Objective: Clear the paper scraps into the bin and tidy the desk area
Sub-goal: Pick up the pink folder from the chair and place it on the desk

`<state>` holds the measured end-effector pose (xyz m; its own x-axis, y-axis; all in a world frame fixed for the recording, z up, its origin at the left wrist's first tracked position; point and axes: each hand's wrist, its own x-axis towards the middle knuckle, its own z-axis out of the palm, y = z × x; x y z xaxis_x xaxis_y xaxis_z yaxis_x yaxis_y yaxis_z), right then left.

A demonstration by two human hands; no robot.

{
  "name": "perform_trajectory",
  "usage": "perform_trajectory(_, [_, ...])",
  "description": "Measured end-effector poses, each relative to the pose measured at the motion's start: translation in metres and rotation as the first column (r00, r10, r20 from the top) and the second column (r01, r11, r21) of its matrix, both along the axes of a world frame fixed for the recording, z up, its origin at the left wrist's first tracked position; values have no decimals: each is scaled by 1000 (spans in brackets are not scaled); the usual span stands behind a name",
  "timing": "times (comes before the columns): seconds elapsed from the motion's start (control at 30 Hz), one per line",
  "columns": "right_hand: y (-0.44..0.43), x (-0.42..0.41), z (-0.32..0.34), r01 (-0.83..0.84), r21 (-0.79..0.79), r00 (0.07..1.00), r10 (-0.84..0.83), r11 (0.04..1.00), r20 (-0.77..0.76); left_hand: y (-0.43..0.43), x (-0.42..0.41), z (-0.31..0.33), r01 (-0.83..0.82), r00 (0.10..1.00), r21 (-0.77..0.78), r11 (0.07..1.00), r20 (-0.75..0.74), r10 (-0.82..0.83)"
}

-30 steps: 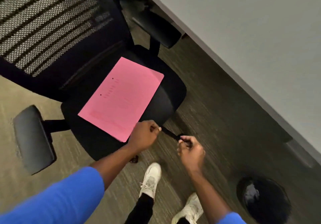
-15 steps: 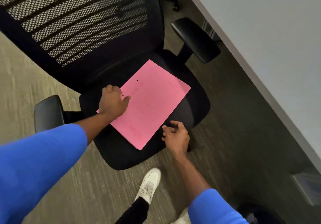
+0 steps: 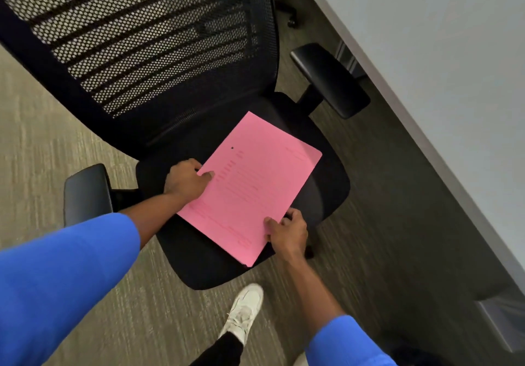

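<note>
A pink paper folder [image 3: 252,186] lies on the black seat of an office chair [image 3: 199,263]. My left hand [image 3: 186,181] grips the folder's left edge, thumb on top. On the lower right edge my right hand [image 3: 288,233] holds the folder, fingers curled over the paper. A thin black object seems to sit between its fingers, too small to identify. The folder's near corner juts past the seat's front. The bin is out of view.
The chair's mesh back [image 3: 136,36] fills the upper left, with armrests at the left [image 3: 86,192] and the right [image 3: 329,78]. A grey desk top [image 3: 443,53] runs along the right. Grey carpet [image 3: 34,144] lies around. My white shoe [image 3: 244,311] is below.
My left hand has slid from on top of the folder to its left edge. My right hand has moved from the seat onto the folder's lower right edge. The view has come closer.
</note>
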<state>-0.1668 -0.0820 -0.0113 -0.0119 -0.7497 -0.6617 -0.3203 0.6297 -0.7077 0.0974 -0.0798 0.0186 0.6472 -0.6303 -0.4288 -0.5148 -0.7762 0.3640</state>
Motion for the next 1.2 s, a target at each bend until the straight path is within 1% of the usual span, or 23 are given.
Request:
perform_trajectory(0.13, [9,-27,18,-10,-16,1000,10,1000,-7,13,-4,9,-49,993,31,998,-107,52])
perform_trajectory(0.27, [27,-60,51,-22,-20,1000,22,1000,21,33,-22,30,-54,979,49,997,-194,62])
perform_trajectory(0.33, [44,-81,71,-37,-19,999,38,999,30,47,-36,47,-37,972,56,998,-230,49])
perform_trajectory(0.5, [83,-143,126,-85,-20,996,84,996,-26,79,-80,102,65,951,83,994,-306,-36])
perform_trajectory(0.63, [111,-189,169,-74,-46,996,71,996,-52,100,-123,146,151,940,71,986,-318,-121])
perform_trajectory(0.77, [130,-227,203,-46,-59,997,42,997,-65,110,-164,187,225,923,21,974,-324,-206])
perform_trajectory(0.9, [141,-262,235,-14,-126,999,8,992,-53,112,-203,226,293,886,-65,954,-356,-297])
perform_trajectory(1.07, [142,-303,269,-24,-215,999,18,976,-30,113,-244,261,258,860,-189,947,-402,-315])
perform_trajectory(1.2, [136,-341,285,-15,-254,1000,10,967,-18,116,-280,275,262,846,-258,930,-402,-350])
